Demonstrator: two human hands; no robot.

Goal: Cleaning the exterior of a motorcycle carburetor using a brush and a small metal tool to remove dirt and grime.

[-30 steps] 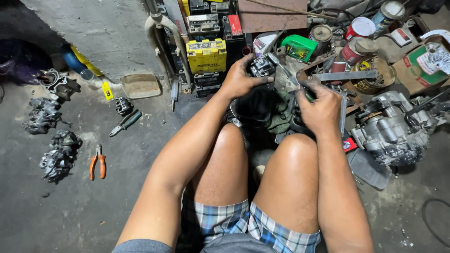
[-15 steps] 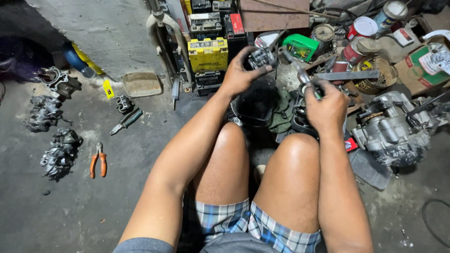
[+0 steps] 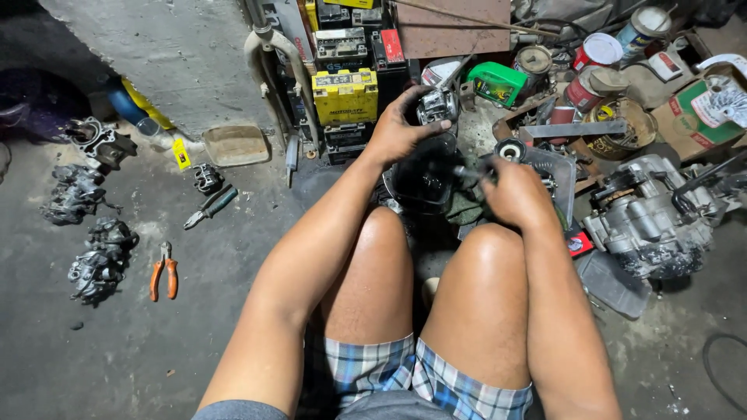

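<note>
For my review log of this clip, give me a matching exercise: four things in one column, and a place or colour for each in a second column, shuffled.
Things:
1. pliers
2. battery
3. metal part
4. engine block

Places or colours:
A. held in the left hand
B. orange handles, on the floor at left
C. grey, on the floor beyond the right hand
D. yellow, stacked by the wall

Pairs: 1-B, 2-D, 3-A, 4-C
</note>
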